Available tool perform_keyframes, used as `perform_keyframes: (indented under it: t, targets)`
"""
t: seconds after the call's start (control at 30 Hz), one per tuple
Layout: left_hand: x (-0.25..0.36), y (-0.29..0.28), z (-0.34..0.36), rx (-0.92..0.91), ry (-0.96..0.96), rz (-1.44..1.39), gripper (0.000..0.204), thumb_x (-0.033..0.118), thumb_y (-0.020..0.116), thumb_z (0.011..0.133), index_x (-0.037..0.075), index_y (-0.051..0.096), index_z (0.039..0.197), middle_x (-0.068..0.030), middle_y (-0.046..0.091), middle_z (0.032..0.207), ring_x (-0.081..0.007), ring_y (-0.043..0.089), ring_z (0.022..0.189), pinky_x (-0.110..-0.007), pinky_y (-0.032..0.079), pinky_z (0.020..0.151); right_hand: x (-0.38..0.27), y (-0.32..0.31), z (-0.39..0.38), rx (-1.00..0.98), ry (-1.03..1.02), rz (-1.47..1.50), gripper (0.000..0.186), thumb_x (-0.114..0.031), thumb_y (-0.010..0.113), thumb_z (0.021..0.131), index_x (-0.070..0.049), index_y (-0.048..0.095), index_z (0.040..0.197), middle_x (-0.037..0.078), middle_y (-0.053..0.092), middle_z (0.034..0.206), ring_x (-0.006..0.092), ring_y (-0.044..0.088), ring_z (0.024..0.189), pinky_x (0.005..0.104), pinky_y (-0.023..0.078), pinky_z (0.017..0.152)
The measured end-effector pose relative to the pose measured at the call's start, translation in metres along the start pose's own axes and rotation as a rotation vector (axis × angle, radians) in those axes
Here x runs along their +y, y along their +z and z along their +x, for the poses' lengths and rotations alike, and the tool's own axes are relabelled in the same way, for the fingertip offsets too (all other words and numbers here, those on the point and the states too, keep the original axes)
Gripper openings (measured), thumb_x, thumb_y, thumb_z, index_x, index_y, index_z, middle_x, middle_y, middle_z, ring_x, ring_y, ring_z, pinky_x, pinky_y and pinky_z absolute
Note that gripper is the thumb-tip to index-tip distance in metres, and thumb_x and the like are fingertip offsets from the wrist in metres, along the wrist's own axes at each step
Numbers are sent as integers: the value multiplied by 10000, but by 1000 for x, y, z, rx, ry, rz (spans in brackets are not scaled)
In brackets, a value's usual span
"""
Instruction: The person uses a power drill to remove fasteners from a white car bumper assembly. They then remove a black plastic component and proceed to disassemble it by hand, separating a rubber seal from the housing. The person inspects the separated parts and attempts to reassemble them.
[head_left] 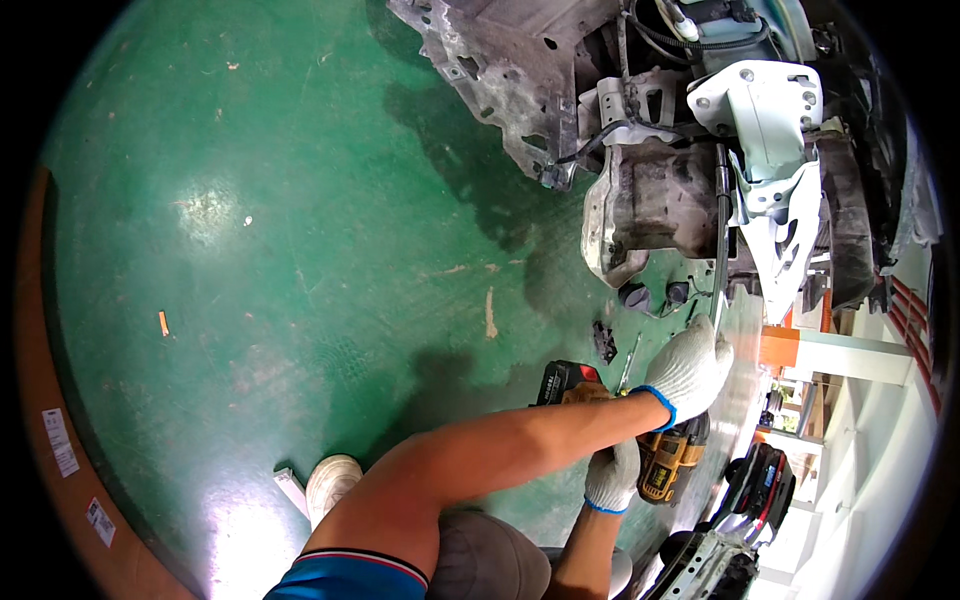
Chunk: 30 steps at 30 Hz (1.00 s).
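My left hand [692, 368], in a white knit glove with a blue cuff, is closed around the near end of a long dark metal rod [721, 240]. The rod reaches up between a grey metal box section [662, 200] and a white bracket [768, 130] on a stripped car front. Lower down, my gloved right hand [612, 476] is closed on a yellow and black cordless impact wrench [672, 462]. Its battery [568, 381] sticks out beyond my left forearm, which hides the handle. Whether rod and wrench join is hidden by my left hand.
A torn grey undertray [500, 75] juts over the green floor [300, 250]. Black connectors with wires [636, 297] and a small dark part [604, 342] lie near the wrench. A brown cardboard edge [30, 380] curves along the left. A car [757, 490] stands at lower right.
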<state>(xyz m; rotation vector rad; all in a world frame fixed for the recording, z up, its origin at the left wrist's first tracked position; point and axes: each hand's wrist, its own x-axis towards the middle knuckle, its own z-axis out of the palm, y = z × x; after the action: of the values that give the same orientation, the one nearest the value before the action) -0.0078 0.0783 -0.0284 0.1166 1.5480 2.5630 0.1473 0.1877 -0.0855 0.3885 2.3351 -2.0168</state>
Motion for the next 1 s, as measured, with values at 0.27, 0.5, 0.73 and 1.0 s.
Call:
perform_keyframes:
  t: [0.27,0.5,0.73,1.0]
  targets:
    - [0,-8,6,57,39,52,340,272,505,992,-62,481,1055,-264,653,789,-443,672,756,-548,521,705,2,12,13,15,42,83,455,-238,584,1005,20,550,1379,103,589,1387,259,552,1291,410,436,1105]
    - [2,-15,4,30,-16,109,386,317,519,998,-55,478,1095,-312,651,840,-485,660,809,-573,512,736,22,-7,22,42,119,134,484,-259,584,1005,0,515,1408,120,588,1389,291,565,1270,427,451,1096]
    - [3,-12,6,73,14,123,364,296,542,995,-52,489,1087,-298,655,829,-476,670,811,-566,523,729,30,-19,28,39,133,184,504,-282,583,1006,-12,501,1424,134,581,1392,314,564,1264,445,453,1098]
    - [-2,-11,6,25,-4,165,390,315,537,1001,-58,494,1106,-303,656,844,-473,669,811,-561,526,736,31,-12,23,30,101,179,515,-284,590,1001,-9,502,1427,127,584,1401,309,560,1285,440,453,1096]
